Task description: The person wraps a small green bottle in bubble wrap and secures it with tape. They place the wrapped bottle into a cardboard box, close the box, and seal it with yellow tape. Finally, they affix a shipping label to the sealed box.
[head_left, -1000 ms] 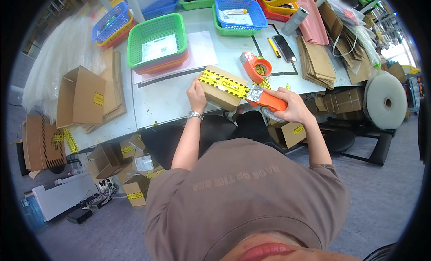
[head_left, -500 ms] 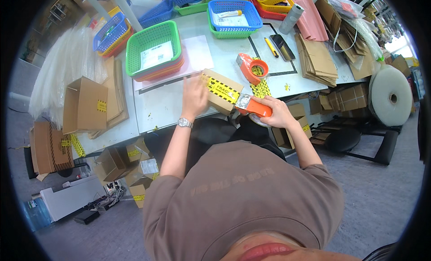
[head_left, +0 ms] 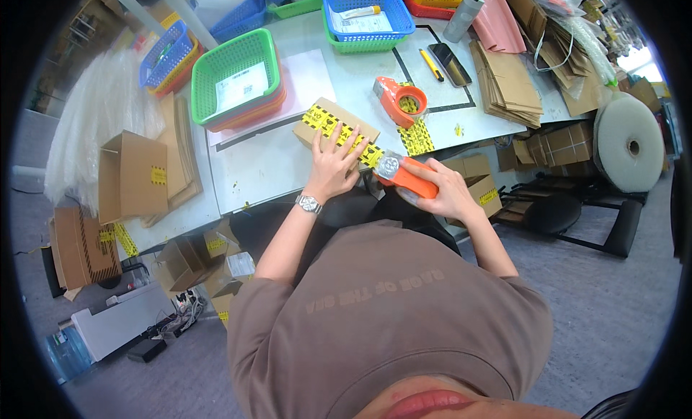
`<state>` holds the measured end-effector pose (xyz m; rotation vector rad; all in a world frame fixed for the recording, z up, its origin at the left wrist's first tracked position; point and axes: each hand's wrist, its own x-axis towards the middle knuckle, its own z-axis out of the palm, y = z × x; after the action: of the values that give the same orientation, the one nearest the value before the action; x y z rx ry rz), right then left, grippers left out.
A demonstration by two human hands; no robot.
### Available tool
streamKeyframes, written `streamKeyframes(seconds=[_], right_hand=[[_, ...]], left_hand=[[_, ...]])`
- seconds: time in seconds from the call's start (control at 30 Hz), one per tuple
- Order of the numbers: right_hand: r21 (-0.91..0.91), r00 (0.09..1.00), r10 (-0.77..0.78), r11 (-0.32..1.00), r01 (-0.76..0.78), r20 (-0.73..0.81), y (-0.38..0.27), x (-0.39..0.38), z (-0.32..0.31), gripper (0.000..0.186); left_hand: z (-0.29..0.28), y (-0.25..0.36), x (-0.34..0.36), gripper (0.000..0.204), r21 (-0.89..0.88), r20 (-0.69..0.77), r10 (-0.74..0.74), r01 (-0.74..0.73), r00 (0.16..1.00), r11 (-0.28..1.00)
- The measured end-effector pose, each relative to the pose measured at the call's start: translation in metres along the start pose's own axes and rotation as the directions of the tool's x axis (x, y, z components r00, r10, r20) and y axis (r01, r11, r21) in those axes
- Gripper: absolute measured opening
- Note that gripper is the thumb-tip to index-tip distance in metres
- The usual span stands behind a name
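Observation:
A small brown cardboard box [head_left: 366,128] lies near the table's front edge. Yellow-and-black printed tape [head_left: 317,118] runs along its top, and the strip continues off the right end to an orange tape dispenser [head_left: 414,180]. My left hand [head_left: 335,159] rests on the box with fingers spread over the tape. Wrapped round the dispenser's handle is my right hand [head_left: 447,192], just right of the box. A second orange tape dispenser [head_left: 400,102], loaded with yellow-and-black tape, lies on the table behind, beside a taped-down yellow-and-black strip [head_left: 416,138].
Green basket [head_left: 238,77] stacked on others stands at the left, with a blue basket [head_left: 369,15] farther back. A yellow cutter [head_left: 431,64], a phone [head_left: 450,64] and flattened cardboard [head_left: 506,84] lie at the right. An open carton [head_left: 133,177] stands at the left edge.
My left hand has come down onto the box top, fingers spread over the tape. The box has shifted slightly left, and the dispenser in my right hand now sits away from its end.

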<state>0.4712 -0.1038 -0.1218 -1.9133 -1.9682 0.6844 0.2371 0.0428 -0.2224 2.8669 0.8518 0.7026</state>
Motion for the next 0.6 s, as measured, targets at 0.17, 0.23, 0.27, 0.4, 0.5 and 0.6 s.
streamKeyframes(seconds=[0.17, 0.23, 0.27, 0.4, 0.5, 0.6], right_hand=[[-0.158, 1.0, 0.029, 0.987, -0.029, 0.0, -0.006, -0.01, 0.001, 0.062], [-0.248, 0.999, -0.01, 0.969, 0.019, 0.036, -0.004, 0.012, 0.021, 0.057], [-0.291, 0.998, -0.034, 0.956, 0.049, 0.056, -0.006, 0.026, 0.028, 0.054], [-0.569, 0.954, 0.02, 0.807, 0.161, 0.299, -0.051, 0.071, 0.02, 0.043], [-0.661, 0.785, 0.177, 0.663, 0.35, 0.593, -0.06, 0.095, 0.022, 0.038], [-0.608, 0.56, 0.305, 0.615, 0.502, 0.771, -0.041, 0.102, 0.046, 0.036]], left_hand=[[-0.005, -0.001, 0.0, 0.065, 0.023, 0.073, 0.022, -0.024, 0.997, 0.999], [-0.01, 0.003, 0.001, 0.064, 0.061, 0.105, 0.045, -0.051, 0.993, 0.997], [-0.013, 0.005, 0.001, 0.063, 0.086, 0.129, 0.047, -0.058, 0.991, 0.995], [-0.017, 0.016, 0.004, 0.061, 0.208, 0.246, 0.007, -0.06, 0.969, 0.976], [-0.006, 0.019, 0.006, 0.058, 0.287, 0.216, -0.012, -0.052, 0.976, 0.957], [-0.003, 0.016, -0.001, 0.054, 0.365, 0.239, -0.02, -0.071, 0.971, 0.928]])
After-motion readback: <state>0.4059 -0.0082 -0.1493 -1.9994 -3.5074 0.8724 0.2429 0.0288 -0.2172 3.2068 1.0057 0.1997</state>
